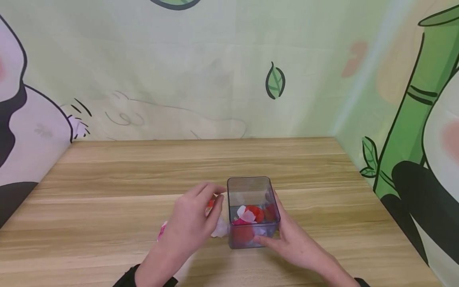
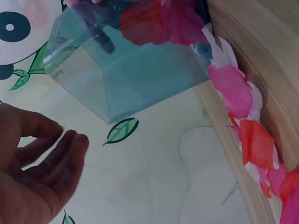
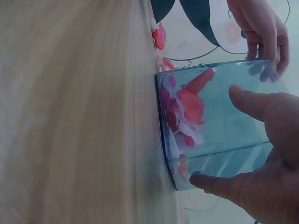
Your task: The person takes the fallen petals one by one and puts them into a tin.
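A clear, blue-tinted plastic box [image 1: 247,195] stands on the table with its top uncovered. Red, pink and white petals [image 1: 255,214] lie in its bottom. My right hand [image 1: 297,239] grips the box from the right, thumb on the near wall and fingers along the far right side. Just left of the rim hovers my left hand [image 1: 191,217], fingers loosely bent; in the left wrist view nothing shows between its fingertips [image 2: 80,140]. Beneath and behind that hand, more loose petals [image 1: 219,229] lie on the table, partly hidden by it.
The wooden table [image 1: 143,167] ends at a backdrop [image 1: 215,79] printed with pandas, leaves and bamboo. In the left wrist view, a row of pink, red and white petals [image 2: 257,144] runs along the tabletop beside the box.
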The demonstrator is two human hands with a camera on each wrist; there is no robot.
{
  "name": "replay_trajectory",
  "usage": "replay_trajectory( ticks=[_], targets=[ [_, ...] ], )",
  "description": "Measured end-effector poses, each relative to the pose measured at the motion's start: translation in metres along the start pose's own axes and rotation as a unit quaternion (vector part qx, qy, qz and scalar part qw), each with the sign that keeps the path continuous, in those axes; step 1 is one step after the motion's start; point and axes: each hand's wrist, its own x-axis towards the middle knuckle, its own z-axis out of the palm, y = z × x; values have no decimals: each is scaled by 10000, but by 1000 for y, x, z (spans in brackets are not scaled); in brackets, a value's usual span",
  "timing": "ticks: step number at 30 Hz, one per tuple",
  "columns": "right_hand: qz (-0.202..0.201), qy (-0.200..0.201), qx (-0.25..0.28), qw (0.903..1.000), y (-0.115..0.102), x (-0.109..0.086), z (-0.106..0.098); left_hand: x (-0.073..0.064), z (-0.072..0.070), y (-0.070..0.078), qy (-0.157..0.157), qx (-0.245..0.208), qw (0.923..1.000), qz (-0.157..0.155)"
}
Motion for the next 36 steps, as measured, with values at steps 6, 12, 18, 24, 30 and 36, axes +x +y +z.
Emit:
replay_trajectory(
  ticks=[6, 12, 18, 24, 30, 36],
  targets=[
    [-126, 13, -15, 9999, 1, -1, 0, 0, -4, -6, -579, 524, 9945, -691],
    [-37, 0, -23, 10000, -1, 1, 0, -3, -7, -17, -1720, 873, 9745, -1144],
    [-8, 47, -134, 9999, -1, 2, 1, -8, -4, -28, -2846, 881, 9490, -1033],
    [-22, 88, -214, 9997, 0, 0, 1, -10, -1, -29, -3451, 922, 9298, -884],
    [1, 97, -279, 9996, 1, 0, 0, -13, 5, -33, -3477, 984, 9304, -609],
    [72, 84, -282, 9995, 1, 0, 1, -19, 13, -44, -3232, 1003, 9406, -272]
  ],
)
